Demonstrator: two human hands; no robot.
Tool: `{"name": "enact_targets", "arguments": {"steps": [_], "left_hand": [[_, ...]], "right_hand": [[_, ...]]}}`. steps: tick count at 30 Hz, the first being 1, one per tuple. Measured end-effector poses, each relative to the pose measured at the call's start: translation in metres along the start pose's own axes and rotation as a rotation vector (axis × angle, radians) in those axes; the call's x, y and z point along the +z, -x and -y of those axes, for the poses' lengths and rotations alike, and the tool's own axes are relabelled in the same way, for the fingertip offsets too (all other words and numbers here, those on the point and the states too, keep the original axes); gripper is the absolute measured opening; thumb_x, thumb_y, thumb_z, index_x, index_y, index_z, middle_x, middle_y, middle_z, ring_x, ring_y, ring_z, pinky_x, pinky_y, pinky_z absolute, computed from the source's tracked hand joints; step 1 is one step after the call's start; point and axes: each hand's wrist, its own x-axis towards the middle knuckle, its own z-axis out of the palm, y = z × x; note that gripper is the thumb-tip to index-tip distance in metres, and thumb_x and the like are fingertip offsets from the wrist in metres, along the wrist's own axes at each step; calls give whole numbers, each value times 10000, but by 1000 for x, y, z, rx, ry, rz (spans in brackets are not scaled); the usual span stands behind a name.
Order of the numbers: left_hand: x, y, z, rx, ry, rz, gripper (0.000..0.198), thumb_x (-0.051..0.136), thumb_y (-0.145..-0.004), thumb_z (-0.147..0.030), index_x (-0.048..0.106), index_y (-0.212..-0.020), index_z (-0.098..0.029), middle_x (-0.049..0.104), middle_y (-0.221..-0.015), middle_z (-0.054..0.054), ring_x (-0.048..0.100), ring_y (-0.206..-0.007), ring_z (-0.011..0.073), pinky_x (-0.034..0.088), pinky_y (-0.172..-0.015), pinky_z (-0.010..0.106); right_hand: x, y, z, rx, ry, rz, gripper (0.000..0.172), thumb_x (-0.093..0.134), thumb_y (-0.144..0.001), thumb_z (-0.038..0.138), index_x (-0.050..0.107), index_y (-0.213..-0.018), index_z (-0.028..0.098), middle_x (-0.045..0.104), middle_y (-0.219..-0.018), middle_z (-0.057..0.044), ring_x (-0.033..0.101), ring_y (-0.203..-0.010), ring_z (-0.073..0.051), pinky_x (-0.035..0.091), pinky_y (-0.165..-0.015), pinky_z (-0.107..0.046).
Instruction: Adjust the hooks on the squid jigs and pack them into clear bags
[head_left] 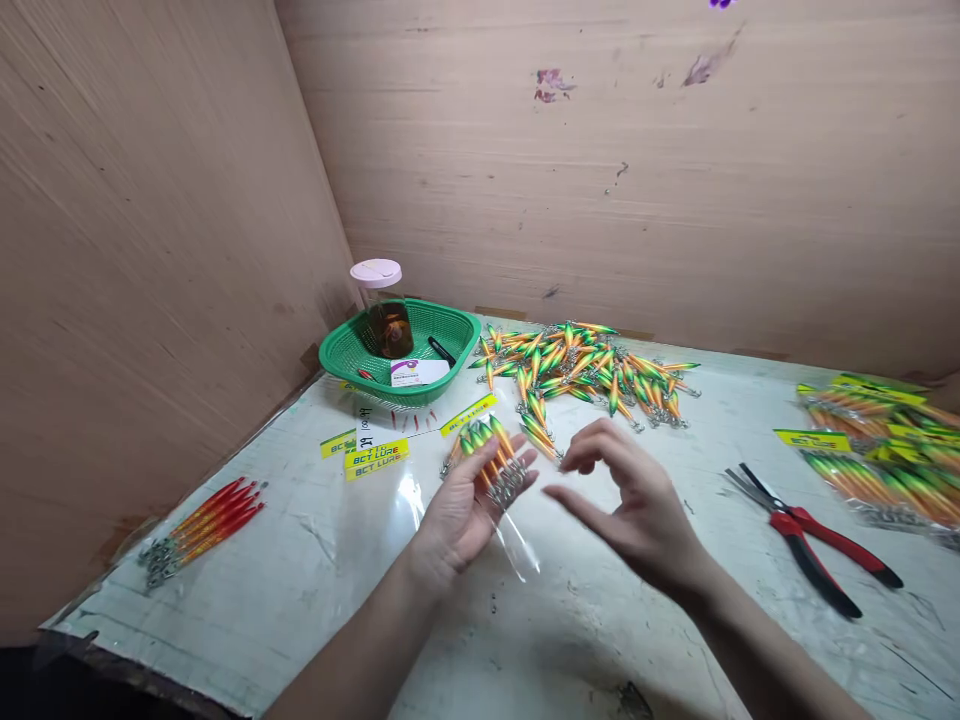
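Observation:
In my left hand (459, 505) lies a bundle of green and orange fishing lures (489, 462), held under the thumb with their metal hooks towards me. A clear plastic bag (523, 555) hangs below the fingers of that hand. To its right, my right hand (634, 500) is raised with thumb and fingers apart and nothing between them. Just beyond both hands spreads a loose pile of the same lures (570, 365). Yellow BCT LURE header cards (377, 458) lie to the left of my left hand.
A green basket (465, 345) at the back holds a lidded drink cup (390, 325) and a card. Red lures (210, 525) lie at left. Red-handled pliers (814, 540) rest open at right, near bagged lures (889, 480). Wooden panels (600, 180) close off the back and left.

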Motion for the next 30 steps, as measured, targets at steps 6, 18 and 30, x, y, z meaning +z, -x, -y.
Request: {"name": "enact_targets", "arguments": {"steps": [6,18,30], "left_hand": [[-4,-3,-37,260,149,-72,188,474,-916,-51,633,-1015,-61,750,-858,108,734,-734,188,622,-618,269],[-4,-6,-38,216,108,-121,273,472,-894,-36,625,-1116,-81,744,-820,91,731,-696,188,621,-632,282],[-1,-1,6,48,-59,-99,169,612,-812,-46,670,-965,-88,738,-1014,152,735,-795,237,630,-663,324]], "right_hand": [[57,-10,-30,122,-58,228,88,625,-853,230,574,-801,182,593,-752,1,546,-632,-108,481,-576,-244],[85,4,-14,168,-20,361,64,641,-819,169,590,-858,165,635,-865,-43,610,-795,-163,532,-694,-305],[-91,41,33,-30,-151,359,140,710,-815,289,620,-922,288,653,-730,-45,624,-698,-206,549,-584,-305]]}}
